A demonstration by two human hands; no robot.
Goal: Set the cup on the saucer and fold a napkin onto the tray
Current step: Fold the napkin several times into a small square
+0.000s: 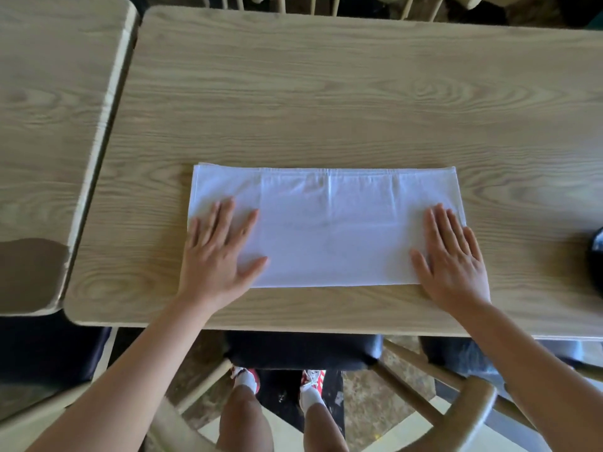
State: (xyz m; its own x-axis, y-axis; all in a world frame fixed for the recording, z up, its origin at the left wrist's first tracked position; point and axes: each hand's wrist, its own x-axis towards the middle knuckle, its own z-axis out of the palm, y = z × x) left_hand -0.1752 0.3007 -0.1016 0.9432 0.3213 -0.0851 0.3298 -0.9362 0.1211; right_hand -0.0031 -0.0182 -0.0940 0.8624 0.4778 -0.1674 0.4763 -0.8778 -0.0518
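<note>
Head view: both my palms flat on the half-folded napkin, pinning it for the next fold

I see the white napkin [326,223] lying as a long rectangle near the front edge of the wooden table [326,93], doubled layers showing along its far edge. My left hand [218,252] presses its left end and my right hand [453,259] its right end, fingers spread and flat, grasping nothing; I judge this is to smooth the cloth and stop it sliding before one end is brought over the other. No cup, saucer or tray shows here, so I can't say where they stand. A dark object [595,256] sits cut off at the right edge, too little visible to name. The fold looks partly done, the tray placement not yet
</note>
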